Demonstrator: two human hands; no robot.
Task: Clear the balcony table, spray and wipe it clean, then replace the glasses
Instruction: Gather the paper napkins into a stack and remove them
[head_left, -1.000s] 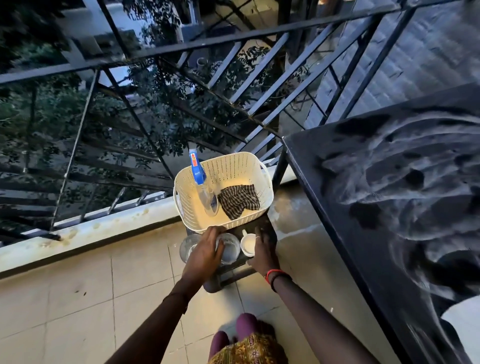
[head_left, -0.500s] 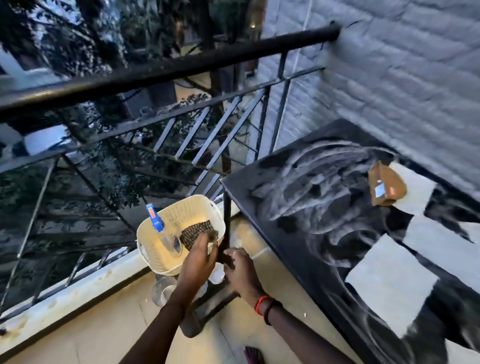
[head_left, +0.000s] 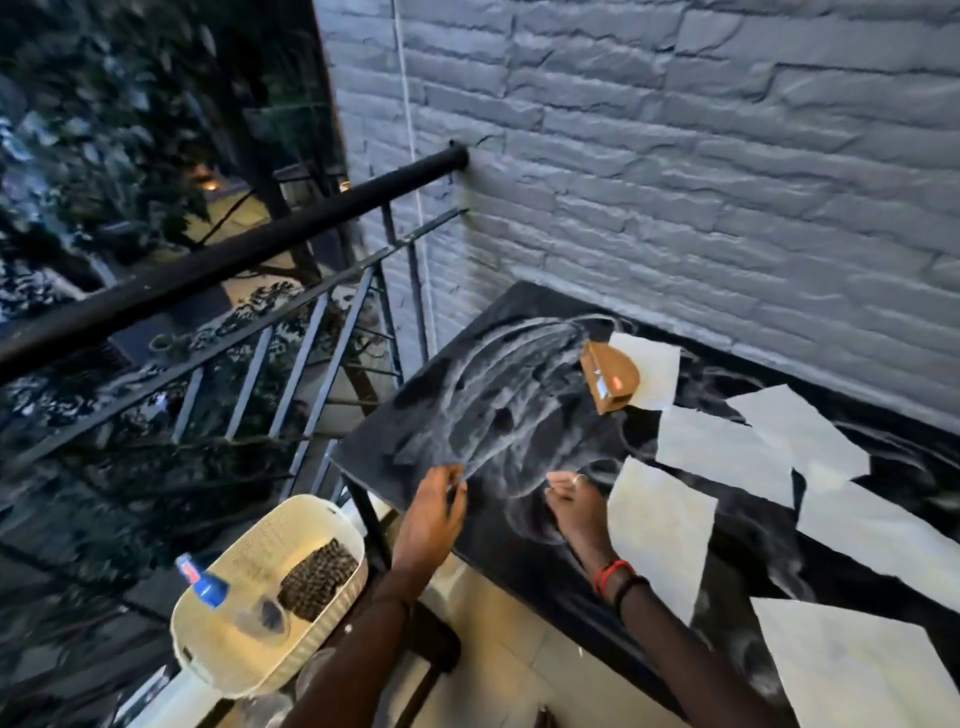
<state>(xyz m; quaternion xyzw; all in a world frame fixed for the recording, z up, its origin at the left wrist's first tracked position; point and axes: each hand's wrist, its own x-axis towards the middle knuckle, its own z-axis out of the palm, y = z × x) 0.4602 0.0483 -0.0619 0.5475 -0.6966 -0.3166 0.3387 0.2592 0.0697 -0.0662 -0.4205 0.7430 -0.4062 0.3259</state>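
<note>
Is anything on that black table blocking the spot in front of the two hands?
Nothing visible does. The smeared stretch of the black table ahead of the left hand and right hand shows nothing on it. To its right lie white paper sheets, farther back a brown cardboard box.

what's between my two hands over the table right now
Nothing stands there: in the head view, the stretch between the left hand and the right hand is bare dark table with pale wipe streaks.
</note>
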